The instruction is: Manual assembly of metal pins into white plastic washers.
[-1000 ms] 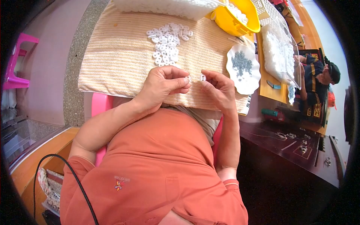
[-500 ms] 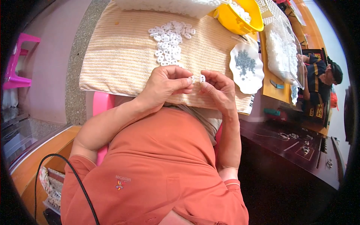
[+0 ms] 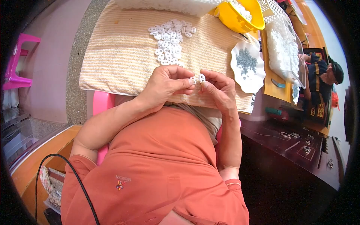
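Observation:
Between the thumb and fingers of my left hand (image 3: 168, 82) is a small white plastic piece (image 3: 193, 80), mostly hidden by the fingertips. My right hand (image 3: 220, 88) pinches a white oval plastic piece with holes (image 3: 202, 78), held upright beside the other one. The two pieces are close together, with a narrow gap between them. Just beyond my hands, a pile of similar white oval pieces (image 3: 170, 43) lies on a striped towel (image 3: 116, 56). To the right, a white scalloped plate (image 3: 250, 85) bears many small dark grey parts (image 3: 245, 62) and some whitish bits.
A yellow basket (image 3: 234, 20) with white pieces stands at the far right of the towel. Beyond the plate is a clear bin (image 3: 283, 52) full of white parts. A white heap (image 3: 168, 5) lines the far edge. Another person (image 3: 318, 78) sits at the right.
The white oval piece in my right hand has turned slightly. Both hands have stayed in nearly the same place, and the pile is unchanged.

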A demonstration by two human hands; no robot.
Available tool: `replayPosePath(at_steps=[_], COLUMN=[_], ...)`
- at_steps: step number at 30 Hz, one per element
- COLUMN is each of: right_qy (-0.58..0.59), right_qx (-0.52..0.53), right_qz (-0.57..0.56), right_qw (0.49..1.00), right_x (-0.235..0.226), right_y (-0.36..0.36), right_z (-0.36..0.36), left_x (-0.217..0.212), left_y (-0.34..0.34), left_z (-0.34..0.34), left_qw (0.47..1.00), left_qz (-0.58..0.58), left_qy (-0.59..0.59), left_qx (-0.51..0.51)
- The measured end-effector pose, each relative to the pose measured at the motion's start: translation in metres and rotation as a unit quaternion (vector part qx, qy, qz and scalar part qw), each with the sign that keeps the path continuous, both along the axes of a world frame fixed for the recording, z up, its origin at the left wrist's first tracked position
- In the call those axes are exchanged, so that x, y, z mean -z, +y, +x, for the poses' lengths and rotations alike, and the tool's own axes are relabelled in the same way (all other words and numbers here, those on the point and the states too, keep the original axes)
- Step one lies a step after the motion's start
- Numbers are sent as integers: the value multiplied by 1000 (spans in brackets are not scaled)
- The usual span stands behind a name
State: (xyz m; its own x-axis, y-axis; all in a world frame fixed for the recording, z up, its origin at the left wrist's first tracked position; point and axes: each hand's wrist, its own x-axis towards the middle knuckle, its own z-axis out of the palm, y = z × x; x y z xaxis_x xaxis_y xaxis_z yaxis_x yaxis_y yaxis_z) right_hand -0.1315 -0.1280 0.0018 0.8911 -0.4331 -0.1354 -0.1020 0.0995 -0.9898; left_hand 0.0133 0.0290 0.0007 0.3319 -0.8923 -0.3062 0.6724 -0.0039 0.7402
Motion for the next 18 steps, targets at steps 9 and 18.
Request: replayPosePath(at_steps=[9,18], right_qy=[-5,-11], right_qx=[-5,-7], right_qz=[21,14], right_qw=[1000,1000], right_x=[1,-1], right_y=[1,1], right_z=[0,0], left_x=[0,1], left_y=[0,0], left_z=[0,0], left_qw=[1000,1000], left_qz=[0,3], left_qy=[-6,-8], left_qx=[5,12])
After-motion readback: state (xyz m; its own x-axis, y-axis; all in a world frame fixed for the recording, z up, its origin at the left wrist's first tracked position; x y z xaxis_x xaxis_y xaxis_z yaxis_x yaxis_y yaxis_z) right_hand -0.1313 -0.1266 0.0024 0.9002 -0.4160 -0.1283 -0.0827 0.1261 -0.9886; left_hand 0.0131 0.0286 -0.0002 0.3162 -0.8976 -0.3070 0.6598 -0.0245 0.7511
